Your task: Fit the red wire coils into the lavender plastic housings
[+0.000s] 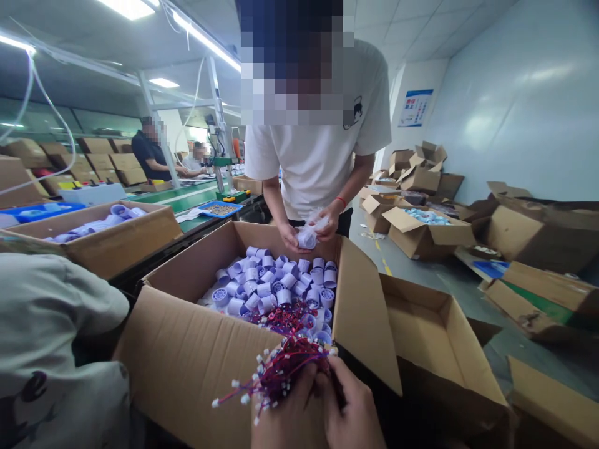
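- Left hand (297, 402) curled round a bunch of thin red-and-purple wires with white plastic connectors (281, 374); right hand (353, 402) against it, fingertips hidden, grip I can't tell.
- Bunch held at near side of an open brown cardboard box (187, 259).
- I'd judge partway: red wiring (281, 317) already among pale lavender plastic cylinders (264, 289); held bunch outside.
- Co-worker (309, 165) holds clear plastic bag (307, 238).
- Green conveyor (182, 198) left; cardboard cartons (423, 240) right, on grey floor (367, 259).
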Action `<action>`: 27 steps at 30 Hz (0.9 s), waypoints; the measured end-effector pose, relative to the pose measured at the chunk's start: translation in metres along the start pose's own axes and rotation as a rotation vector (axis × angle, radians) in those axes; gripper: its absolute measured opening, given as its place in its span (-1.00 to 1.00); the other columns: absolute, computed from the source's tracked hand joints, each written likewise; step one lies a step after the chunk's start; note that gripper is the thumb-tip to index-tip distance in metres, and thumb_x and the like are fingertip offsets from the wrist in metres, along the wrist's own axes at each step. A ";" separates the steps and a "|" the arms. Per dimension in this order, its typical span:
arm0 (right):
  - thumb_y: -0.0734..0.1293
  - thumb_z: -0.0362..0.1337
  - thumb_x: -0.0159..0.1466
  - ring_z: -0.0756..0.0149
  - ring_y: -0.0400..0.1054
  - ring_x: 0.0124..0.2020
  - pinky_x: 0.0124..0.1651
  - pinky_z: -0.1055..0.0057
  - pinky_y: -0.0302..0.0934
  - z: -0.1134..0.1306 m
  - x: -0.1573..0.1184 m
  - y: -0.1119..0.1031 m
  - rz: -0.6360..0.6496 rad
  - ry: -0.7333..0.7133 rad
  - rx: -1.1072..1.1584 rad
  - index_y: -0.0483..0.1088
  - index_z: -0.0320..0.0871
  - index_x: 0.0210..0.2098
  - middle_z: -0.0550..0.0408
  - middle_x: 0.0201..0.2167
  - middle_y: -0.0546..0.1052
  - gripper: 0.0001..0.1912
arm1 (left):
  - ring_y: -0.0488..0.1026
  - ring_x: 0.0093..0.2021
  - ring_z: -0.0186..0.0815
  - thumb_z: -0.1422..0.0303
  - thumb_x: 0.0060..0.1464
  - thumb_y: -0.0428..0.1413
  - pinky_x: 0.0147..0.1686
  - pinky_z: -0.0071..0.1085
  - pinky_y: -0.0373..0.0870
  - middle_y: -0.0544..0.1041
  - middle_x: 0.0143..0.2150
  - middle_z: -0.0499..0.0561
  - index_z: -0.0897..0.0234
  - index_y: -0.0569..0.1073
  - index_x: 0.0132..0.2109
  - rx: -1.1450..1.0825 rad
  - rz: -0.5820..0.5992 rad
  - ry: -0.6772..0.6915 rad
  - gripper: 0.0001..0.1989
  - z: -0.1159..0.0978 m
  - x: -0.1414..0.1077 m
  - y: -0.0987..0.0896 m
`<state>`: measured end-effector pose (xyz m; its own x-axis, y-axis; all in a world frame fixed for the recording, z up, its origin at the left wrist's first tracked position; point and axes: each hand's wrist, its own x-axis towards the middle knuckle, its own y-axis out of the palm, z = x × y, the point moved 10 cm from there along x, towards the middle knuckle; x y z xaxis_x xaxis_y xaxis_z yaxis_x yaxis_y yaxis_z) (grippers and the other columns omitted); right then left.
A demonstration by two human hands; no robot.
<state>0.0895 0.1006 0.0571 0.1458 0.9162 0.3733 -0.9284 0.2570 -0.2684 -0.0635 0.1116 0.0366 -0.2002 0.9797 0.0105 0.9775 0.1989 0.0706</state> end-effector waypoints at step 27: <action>0.25 -0.19 0.19 0.13 0.50 -0.30 -0.25 0.31 0.36 0.016 0.096 0.055 0.398 0.166 0.047 0.53 -0.18 -0.28 0.01 -0.36 0.63 -0.73 | 0.53 -0.30 -0.12 -0.03 -0.51 0.38 -0.16 -0.23 0.45 0.60 -0.40 0.03 0.28 0.54 -0.31 -0.379 0.090 -0.227 -0.39 -0.025 0.092 0.018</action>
<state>0.0469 0.1978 0.0924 -0.1773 0.9791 0.0998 -0.9373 -0.1371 -0.3204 -0.0665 0.2051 0.0632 -0.0540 0.9817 -0.1825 0.8881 0.1307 0.4406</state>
